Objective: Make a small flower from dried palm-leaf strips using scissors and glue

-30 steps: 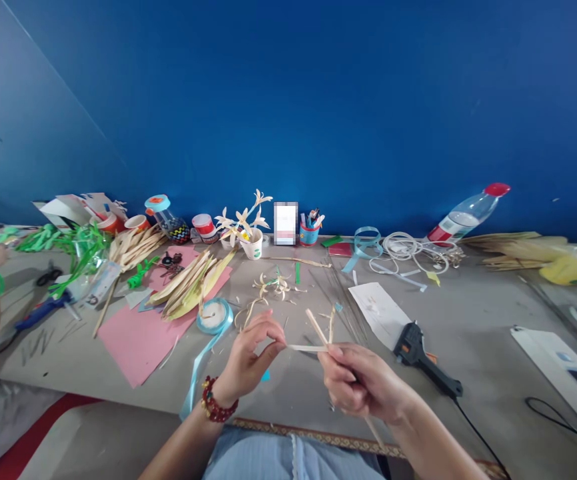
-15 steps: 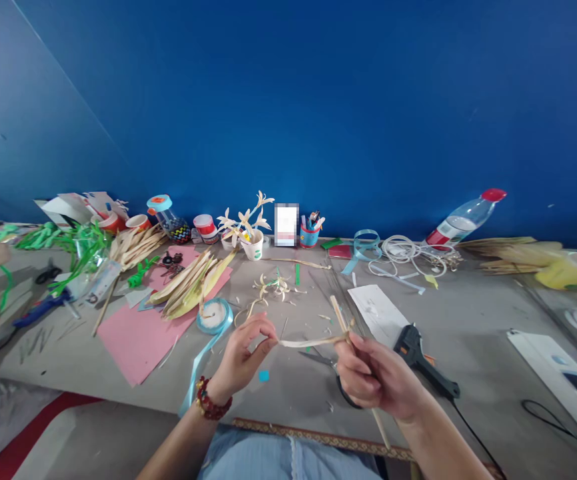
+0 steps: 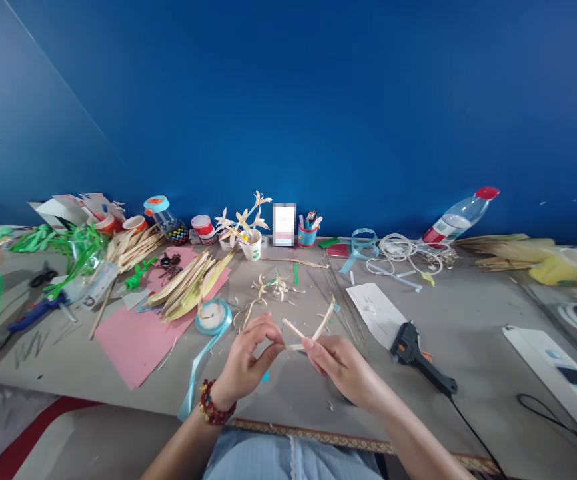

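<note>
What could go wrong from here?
The thin pale strip between the left hand and right hand might tear or slip loose.
The bracelet could snag the blue ribbon beside it.
The black glue gun lies at the white paper's edge; if hot, it might scorch it.

Between the left hand (image 3: 254, 348) and the right hand (image 3: 337, 367), a husk strip (image 3: 296, 347) is above the surface (image 3: 468, 313). On the left side lies a ribbon roll (image 3: 212, 316); behind it, a husk bundle (image 3: 191, 288) lies partly on a paper sheet (image 3: 133, 343). At the back, near the wall (image 3: 288, 100), are a cup (image 3: 252, 249) with flowers (image 3: 242, 219) in it, then a pen holder (image 3: 307, 237) and, farther right, a bottle (image 3: 461, 219). On the right, a glue gun (image 3: 422, 360) is just beside a card (image 3: 374, 310), and a power strip (image 3: 533, 357) lies beyond it.
</note>
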A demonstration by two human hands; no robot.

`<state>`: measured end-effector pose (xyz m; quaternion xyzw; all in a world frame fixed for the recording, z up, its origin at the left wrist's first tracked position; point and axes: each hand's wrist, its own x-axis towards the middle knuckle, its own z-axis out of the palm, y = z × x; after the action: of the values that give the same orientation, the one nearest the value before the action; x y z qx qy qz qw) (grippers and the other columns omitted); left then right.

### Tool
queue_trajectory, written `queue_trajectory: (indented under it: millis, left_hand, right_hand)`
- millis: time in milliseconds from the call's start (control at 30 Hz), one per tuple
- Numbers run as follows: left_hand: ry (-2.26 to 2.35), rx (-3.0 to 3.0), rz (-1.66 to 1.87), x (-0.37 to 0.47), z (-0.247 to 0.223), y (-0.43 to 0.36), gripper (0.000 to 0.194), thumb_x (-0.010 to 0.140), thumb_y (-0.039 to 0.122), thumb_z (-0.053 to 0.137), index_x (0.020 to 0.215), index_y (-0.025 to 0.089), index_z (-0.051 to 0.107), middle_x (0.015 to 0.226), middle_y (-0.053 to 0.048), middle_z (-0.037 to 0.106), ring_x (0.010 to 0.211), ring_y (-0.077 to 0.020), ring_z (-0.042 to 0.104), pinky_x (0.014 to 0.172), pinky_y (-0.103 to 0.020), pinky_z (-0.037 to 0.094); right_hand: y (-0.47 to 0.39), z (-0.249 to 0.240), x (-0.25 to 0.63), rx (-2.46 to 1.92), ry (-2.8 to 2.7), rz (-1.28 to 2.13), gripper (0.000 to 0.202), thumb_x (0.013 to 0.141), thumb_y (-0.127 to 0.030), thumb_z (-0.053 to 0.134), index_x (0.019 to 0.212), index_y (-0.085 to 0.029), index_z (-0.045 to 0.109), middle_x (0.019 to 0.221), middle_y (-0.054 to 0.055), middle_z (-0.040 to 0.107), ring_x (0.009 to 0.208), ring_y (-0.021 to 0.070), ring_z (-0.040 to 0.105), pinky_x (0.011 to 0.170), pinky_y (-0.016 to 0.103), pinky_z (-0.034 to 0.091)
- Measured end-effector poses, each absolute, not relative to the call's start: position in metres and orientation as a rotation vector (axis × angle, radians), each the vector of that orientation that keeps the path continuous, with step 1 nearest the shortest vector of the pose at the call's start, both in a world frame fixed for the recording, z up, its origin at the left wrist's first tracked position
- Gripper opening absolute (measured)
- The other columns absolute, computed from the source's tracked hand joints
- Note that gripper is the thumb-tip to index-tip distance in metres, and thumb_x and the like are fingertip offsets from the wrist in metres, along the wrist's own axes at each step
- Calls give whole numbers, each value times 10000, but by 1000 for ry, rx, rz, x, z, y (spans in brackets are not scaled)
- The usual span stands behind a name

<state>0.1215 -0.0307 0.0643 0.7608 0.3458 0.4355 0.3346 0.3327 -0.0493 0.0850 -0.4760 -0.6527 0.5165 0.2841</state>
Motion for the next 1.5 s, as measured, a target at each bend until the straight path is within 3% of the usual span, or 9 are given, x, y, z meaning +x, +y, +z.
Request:
queue_trajectory:
  millis: [333, 867, 967, 1033, 1100, 1267, 1500]
  left_hand:
    - [889, 1945, 1137, 118, 63, -28, 131, 933, 211, 529, 812, 191, 577, 792, -31, 633, 782, -168, 605, 1050, -475, 391]
    - [879, 1825, 1109, 115, 53, -20, 140, 919, 199, 555, 783, 191, 588, 759, -11, 611, 775, -151, 600, 1096, -456, 355]
    - [897, 1790, 1122, 114, 52, -20, 139, 920, 208, 551, 788, 189, 592, 777, -17, 614, 785, -154, 600, 1089, -451, 366]
    - [912, 1761, 1133, 115, 52, -21, 128, 917, 213, 555, 798, 189, 594, 801, -25, 621, 801, -160, 600, 1067, -442, 391]
    - [929, 1744, 1157, 118, 54, -22, 122, 914, 212, 559, 798, 191, 590, 817, -32, 629, 833, -170, 606, 1038, -429, 418]
    - [930, 1788, 1206, 127, 58, -28, 89, 915, 185, 555, 839, 203, 597, 846, -33, 671, 866, -173, 627, 1044, -427, 416]
    - [914, 1884, 1222, 129, 61, -31, 76, 902, 153, 569, 873, 205, 616, 833, -32, 668, 836, -177, 631, 1042, -456, 425]
  right_hand:
    - [-52, 97, 342, -908, -1041, 2204, 564, 868, -656, 528, 562, -209, 370, 429, -106, 283, 372, 43, 139, 336, 173, 79]
    - [-50, 87, 367, -444, -740, 2407, 588, 938, -606, 455, 527, -209, 311, 378, -121, 226, 305, 23, 71, 266, 127, 117]
    - [-50, 89, 368, -614, -893, 2251, 594, 940, -663, 366, 585, -192, 433, 415, -116, 237, 339, 35, 76, 294, 146, 107]
    - [-52, 91, 364, -859, -1095, 2009, 577, 933, -687, 338, 775, -173, 546, 488, -102, 300, 393, 54, 123, 333, 157, 122]
    - [-55, 92, 356, -1048, -1306, 1788, 518, 936, -670, 362, 954, -183, 538, 570, -81, 368, 443, 73, 189, 367, 170, 160]
    - [-59, 87, 333, -1175, -1699, 1460, 439, 997, -556, 324, 771, -204, 457, 707, -29, 420, 591, 110, 372, 541, 226, 337]
    - [-55, 91, 324, -1442, -1888, 1175, 407, 990, -519, 345, 752, -211, 465, 633, -41, 408, 567, 130, 386, 554, 258, 266]
